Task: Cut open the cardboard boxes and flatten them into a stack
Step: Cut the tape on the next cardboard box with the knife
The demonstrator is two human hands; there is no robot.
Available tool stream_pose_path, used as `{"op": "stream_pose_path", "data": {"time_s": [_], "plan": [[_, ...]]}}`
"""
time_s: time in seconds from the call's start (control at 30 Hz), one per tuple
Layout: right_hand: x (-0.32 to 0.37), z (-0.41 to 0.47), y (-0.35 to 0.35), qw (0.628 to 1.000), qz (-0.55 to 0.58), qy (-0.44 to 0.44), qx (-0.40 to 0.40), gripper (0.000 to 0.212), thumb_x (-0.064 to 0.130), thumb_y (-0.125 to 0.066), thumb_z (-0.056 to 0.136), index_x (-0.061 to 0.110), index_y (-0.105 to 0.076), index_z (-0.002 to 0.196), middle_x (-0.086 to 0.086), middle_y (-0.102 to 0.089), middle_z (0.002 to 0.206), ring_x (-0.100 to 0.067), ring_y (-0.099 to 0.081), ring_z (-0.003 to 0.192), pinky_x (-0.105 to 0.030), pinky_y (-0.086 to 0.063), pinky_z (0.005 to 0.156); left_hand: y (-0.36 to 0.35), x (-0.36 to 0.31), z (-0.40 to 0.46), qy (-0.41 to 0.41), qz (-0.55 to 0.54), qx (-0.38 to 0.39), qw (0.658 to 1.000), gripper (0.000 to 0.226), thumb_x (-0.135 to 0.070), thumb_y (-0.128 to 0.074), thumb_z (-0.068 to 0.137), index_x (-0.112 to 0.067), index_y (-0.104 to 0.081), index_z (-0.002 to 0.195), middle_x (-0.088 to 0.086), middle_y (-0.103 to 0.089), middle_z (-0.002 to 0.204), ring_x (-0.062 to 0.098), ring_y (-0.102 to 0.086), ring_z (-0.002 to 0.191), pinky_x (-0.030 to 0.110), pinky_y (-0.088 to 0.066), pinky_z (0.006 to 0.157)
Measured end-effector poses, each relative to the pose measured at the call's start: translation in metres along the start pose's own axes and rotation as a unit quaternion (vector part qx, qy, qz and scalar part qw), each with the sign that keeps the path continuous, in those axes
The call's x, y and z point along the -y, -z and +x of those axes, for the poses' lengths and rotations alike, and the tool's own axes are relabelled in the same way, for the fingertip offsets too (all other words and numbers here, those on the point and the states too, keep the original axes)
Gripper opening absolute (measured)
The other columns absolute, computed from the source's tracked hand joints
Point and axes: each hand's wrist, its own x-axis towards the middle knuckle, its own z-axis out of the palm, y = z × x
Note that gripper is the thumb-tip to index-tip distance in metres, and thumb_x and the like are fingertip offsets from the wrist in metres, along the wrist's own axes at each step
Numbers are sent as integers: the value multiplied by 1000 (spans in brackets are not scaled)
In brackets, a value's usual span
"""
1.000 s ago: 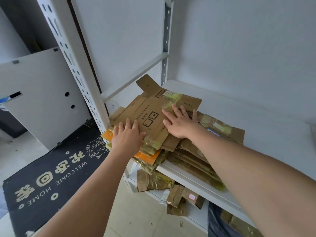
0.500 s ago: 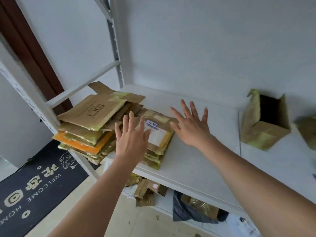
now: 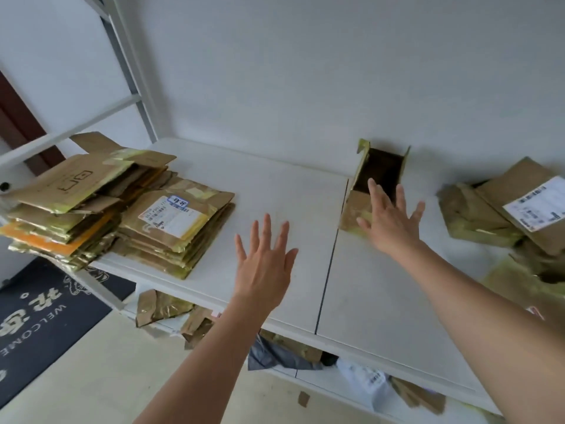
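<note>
White shelf (image 3: 275, 191) (flattened stack (image 3: 122, 209) left) bears open box (image 3: 354, 209).

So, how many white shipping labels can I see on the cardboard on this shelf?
2. One white shipping label lies atop the flattened brown cardboard stack at left; another white label is on the brown cardboard parcel at far right. Others may be hidden.

A broad bare stretch of the shelf (image 3: 284, 191) lies open between the flattened stack (image 3: 128, 209) at left and the open box (image 3: 371, 191) against the wall. Further right, a heap of unopened boxes (image 3: 507, 209) crowds the shelf.
</note>
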Motion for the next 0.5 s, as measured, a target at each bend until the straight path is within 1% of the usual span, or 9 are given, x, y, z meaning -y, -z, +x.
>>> {"op": "stream_pose_path", "data": {"time_s": [0.07, 0.13, 0.2, 0.23, 0.3, 0.37, 0.43, 0.47, 0.5], "plan": [[-10, 1, -11, 999, 29, 10, -36, 74, 27, -48, 102, 25, 2, 157, -5, -38, 149, -29, 0, 152, -69, 0, 113, -6, -6, -5, 10, 21, 8, 1000, 59, -48, -11, 104, -29, 5, 157, 6, 17, 164, 30, 16, 151, 56, 7, 121], [-16, 0, -19, 996, 47, 17, -72, 60, 8, -53, 99, 20, -29, 152, -7, -54, 130, -29, -12, 150, -71, -6, 113, -10, -10, -10, 24, 35, 18, 999, 59, -47, -11, 104, -28, 4, 158, 6, 16, 164, 30, 15, 151, 56, 7, 121], [-23, -3, -20, 992, 73, 37, -98, 32, 2, -54, 95, 14, -59, 125, -6, -61, 116, -30, -29, 139, -70, -14, 113, -10, -14, -15, 35, 42, 20, 998, 59, -47, -12, 104, -27, 4, 158, 7, 16, 164, 30, 15, 151, 55, 6, 120], [-27, -6, -19, 985, 110, 56, -119, 20, 3, -55, 96, 11, -65, 111, -2, -61, 104, -31, -36, 128, -67, -24, 110, -9, -16, -17, 37, 44, 18, 998, 59, -47, -11, 104, -27, 5, 158, 7, 16, 164, 30, 14, 151, 55, 5, 120], [-29, -22, -10, 953, 212, 116, -182, 12, 3, -54, 97, 6, -66, 97, 3, -54, 89, -31, -45, 108, -43, -40, 95, -6, -19, -23, 38, 31, 13, 999, 61, -48, -10, 103, -28, 6, 158, 6, 16, 164, 29, 14, 151, 53, 4, 121], [-30, -41, 9, 910, 306, 143, -239, 12, 0, -53, 96, 0, -65, 93, 2, -52, 82, -24, -48, 91, -22, -31, 77, -3, -20, -29, 31, -15, 1, 999, 64, -53, -9, 100, -29, 7, 157, 4, 16, 165, 26, 12, 152, 51, 3, 121], [-31, -59, 27, 879, 400, 102, -241, 14, 5, -52, 99, 3, -63, 92, 3, -52, 74, -13, -46, 74, -20, -31, 67, 1, -20, -34, 33, -95, -40, 994, 69, -58, -11, 97, -30, 7, 157, 2, 15, 165, 24, 10, 152, 52, 0, 122], [-32, -66, 34, 851, 476, 53, -216, 16, 11, -51, 101, 9, -62, 90, 4, -53, 72, -9, -47, 69, -21, -37, 66, 5, -21, -35, 42, -137, -73, 987, 71, -59, -13, 96, -29, 6, 157, 2, 15, 165, 23, 9, 152, 53, -1, 122], [-34, -73, 38, 794, 582, -15, -176, 19, 16, -49, 103, 13, -61, 89, 3, -56, 75, -7, -52, 68, -25, -47, 67, 11, -23, -35, 51, -173, -107, 978, 72, -59, -16, 96, -27, 5, 157, 3, 13, 165, 22, 8, 152, 54, -3, 122]]}}
